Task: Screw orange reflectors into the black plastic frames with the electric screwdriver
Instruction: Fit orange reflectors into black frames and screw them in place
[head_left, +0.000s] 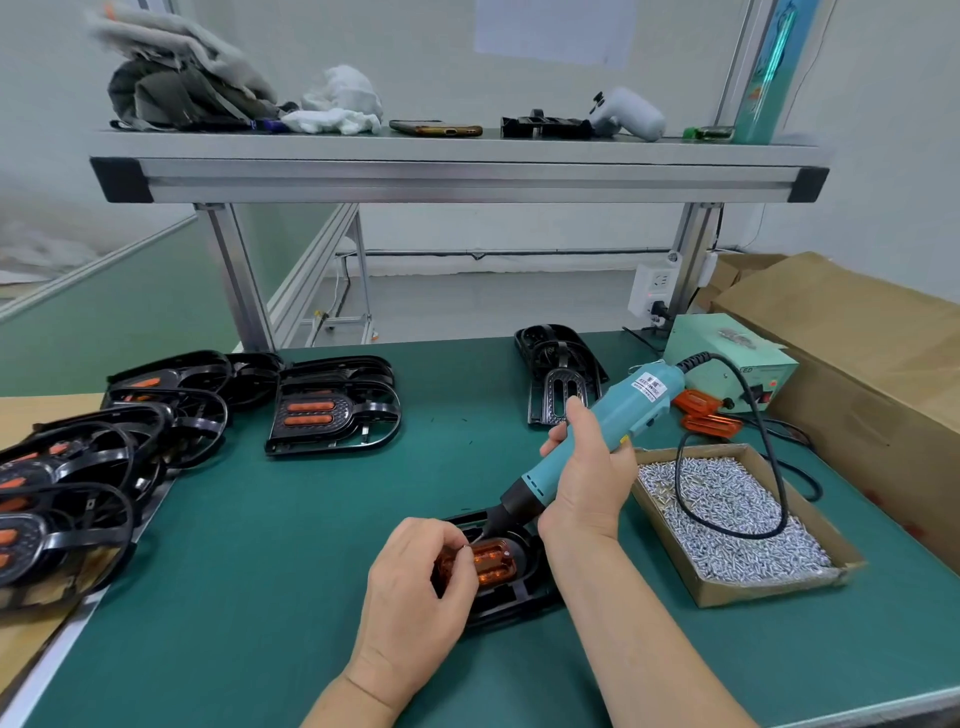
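Observation:
A black plastic frame (524, 597) lies on the green mat near the front, with an orange reflector (493, 564) seated in it. My left hand (415, 582) pinches a small screw at the reflector's upper left edge and partly covers the reflector. My right hand (587, 478) grips the teal electric screwdriver (618, 415), which slants down to the left. Its black tip (491, 527) meets the frame right by the left fingertips.
Finished frames with reflectors (332, 410) are stacked at the left. Bare black frames (558, 369) stand behind the driver. A cardboard tray of screws (727, 519) sits at the right, with the driver's cord over it. Loose orange reflectors (701, 410) lie beside a green power box (727, 358).

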